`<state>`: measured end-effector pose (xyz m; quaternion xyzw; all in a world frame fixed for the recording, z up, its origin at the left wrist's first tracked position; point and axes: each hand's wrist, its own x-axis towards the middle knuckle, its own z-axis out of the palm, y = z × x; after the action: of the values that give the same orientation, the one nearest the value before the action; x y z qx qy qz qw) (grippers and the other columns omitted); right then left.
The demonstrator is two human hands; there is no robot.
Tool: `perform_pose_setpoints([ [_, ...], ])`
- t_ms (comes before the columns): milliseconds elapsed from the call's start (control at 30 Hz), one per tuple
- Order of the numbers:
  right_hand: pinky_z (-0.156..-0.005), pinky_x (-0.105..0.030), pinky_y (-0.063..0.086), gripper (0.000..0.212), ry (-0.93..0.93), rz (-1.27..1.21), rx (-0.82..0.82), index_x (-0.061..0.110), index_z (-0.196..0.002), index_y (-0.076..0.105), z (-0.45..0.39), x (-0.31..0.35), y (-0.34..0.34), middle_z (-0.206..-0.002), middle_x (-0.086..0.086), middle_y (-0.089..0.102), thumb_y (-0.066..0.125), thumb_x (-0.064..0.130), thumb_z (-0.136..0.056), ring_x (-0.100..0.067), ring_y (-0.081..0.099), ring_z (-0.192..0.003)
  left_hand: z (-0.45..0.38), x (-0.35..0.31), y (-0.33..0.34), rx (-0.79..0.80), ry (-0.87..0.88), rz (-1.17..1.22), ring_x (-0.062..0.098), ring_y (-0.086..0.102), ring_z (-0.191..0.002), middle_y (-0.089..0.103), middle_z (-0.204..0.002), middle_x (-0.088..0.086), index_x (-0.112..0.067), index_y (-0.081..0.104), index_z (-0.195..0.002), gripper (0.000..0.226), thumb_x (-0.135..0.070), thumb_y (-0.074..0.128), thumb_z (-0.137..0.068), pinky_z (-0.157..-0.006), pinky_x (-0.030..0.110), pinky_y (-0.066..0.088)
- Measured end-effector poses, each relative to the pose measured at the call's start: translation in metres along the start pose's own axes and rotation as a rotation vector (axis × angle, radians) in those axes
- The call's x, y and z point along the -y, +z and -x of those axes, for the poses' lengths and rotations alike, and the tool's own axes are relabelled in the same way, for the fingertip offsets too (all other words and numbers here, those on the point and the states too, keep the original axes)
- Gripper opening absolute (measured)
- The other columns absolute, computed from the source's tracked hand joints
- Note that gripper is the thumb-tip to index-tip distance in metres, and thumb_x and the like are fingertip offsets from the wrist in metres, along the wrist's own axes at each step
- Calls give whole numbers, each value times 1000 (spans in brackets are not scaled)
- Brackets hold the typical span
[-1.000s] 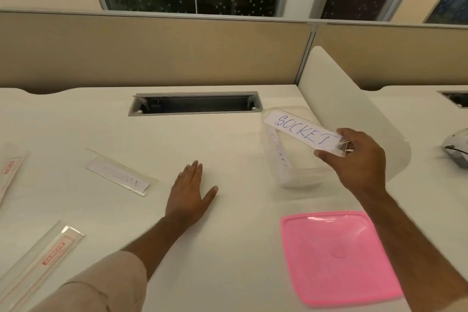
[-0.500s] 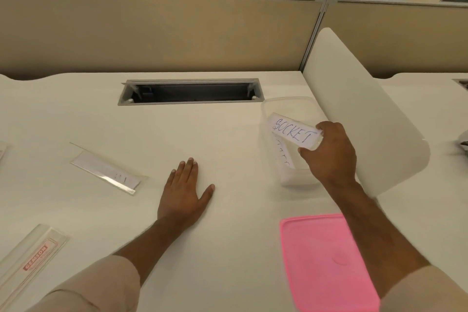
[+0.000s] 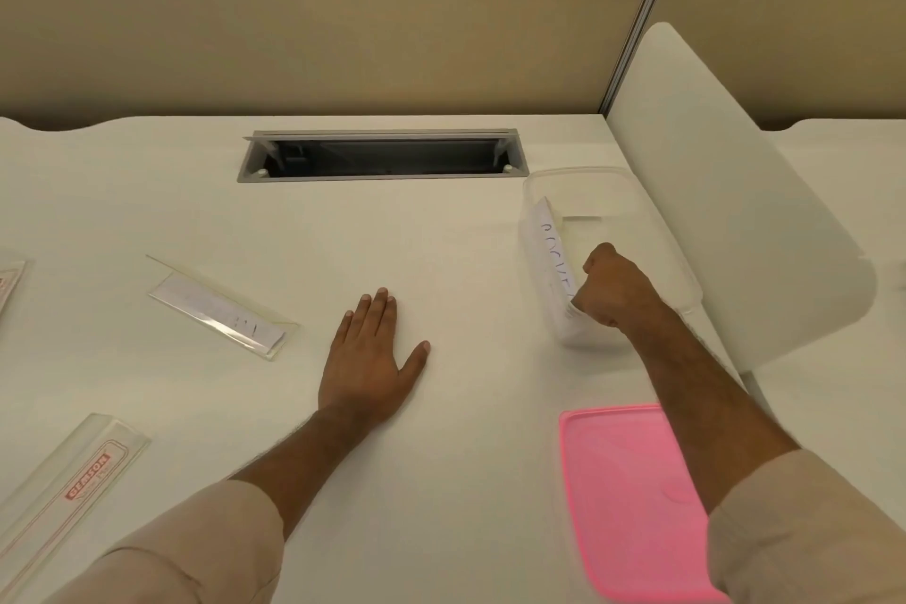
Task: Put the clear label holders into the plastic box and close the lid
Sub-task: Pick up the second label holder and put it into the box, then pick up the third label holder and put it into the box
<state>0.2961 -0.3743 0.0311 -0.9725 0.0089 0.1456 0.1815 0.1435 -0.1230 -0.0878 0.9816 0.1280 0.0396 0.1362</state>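
The clear plastic box stands open at the right of the desk. Inside it, a clear label holder with a handwritten "SOCKET" card leans on edge along the left wall. My right hand is down in the box with its fingers curled against that holder's near end. My left hand rests flat on the desk, fingers straight. The pink lid lies near the front edge. A second holder lies left of my left hand, and a third with a red print at the front left.
A grey cable hatch is sunk into the desk at the back. A white curved divider rises right beside the box. A beige partition runs behind the desk. Another holder's edge shows at the far left.
My right hand has carried the "SOCKET" holder from above the box down into it, turning it on edge along the left wall. My left hand has stayed flat on the desk.
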Motion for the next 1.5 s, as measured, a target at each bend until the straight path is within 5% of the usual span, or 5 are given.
perform_pose_setpoints([
  [367, -84, -40, 51, 45, -33, -45, -62, 7, -115, 54, 16, 1, -5, -110, -12, 66, 65, 38, -84, -34, 62, -98, 0, 0, -3, 14, 11, 40, 13, 1, -153, 7, -167, -2, -14, 11, -157, 84, -66, 23, -93, -123, 31, 0],
  [667, -80, -38, 50, 23, -505, -287, -673, 6, -105, 65, 89, 39, 9, -101, -8, 72, 69, 16, -84, -29, 66, -86, 33, 22, -44, -304, 12, 297, 18, 52, -133, 64, -132, 1, -19, 64, -122, 38, -28, 70, -86, -102, 34, 44],
  [1167, -81, -28, 49, 25, -571, -395, -24, 22, -112, 64, 124, 193, 155, -103, 6, 65, 64, 24, -87, -12, 61, -89, 46, 185, -141, -423, -198, 263, 20, 63, -101, 65, -121, -6, -22, 65, -115, 36, -10, 69, -82, -79, 28, 48],
  [1333, -90, -33, 49, 42, -547, -287, 19, 23, -133, 54, 122, 230, 185, -122, 1, 60, 59, 27, -91, -20, 61, -105, 44, 209, -144, -404, -245, 315, 16, 62, -100, 64, -122, -8, -22, 64, -117, 35, -13, 69, -84, -80, 26, 44],
  [1500, -87, -35, 48, 26, -541, -268, -91, 17, -116, 66, 116, 240, 200, -113, -1, 66, 54, 24, -94, -22, 63, -102, 38, 220, -142, -374, -243, 359, 17, 62, -107, 65, -125, -6, -20, 64, -120, 36, -15, 70, -85, -86, 24, 45],
])
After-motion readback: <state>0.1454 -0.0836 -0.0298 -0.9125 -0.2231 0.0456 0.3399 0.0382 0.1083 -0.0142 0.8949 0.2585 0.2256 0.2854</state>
